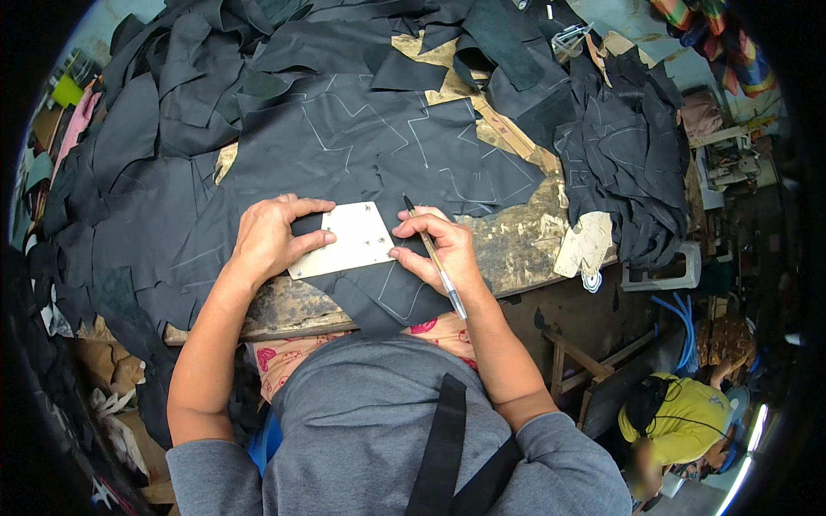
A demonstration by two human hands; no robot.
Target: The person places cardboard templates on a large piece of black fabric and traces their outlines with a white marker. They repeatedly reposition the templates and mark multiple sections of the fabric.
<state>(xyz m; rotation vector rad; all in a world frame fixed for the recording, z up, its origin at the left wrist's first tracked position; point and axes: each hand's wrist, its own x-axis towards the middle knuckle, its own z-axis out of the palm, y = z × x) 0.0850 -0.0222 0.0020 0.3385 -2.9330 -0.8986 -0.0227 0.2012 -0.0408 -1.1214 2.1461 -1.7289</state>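
A white four-sided pattern piece (357,236) with small holes and dark marks lies flat on black leather-like sheet (361,163) near the table's front edge. My left hand (268,236) grips its left side, thumb on top and fingers along the upper left corner. Between the fingers of my right hand (447,258) is a pen (428,243), slanted, its dark end pointing up and away and its clear end toward me. The right thumb and fingertips are at the pattern piece's right edge. Pale angular outlines are drawn on the black sheet beyond both hands.
Heaped black sheets (189,95) cover the table's far and left sides. More black pieces (619,155) are piled at the right, beside a cream pattern piece (587,243). Worn wooden tabletop (516,245) shows at right. A person in yellow (688,417) is at lower right.
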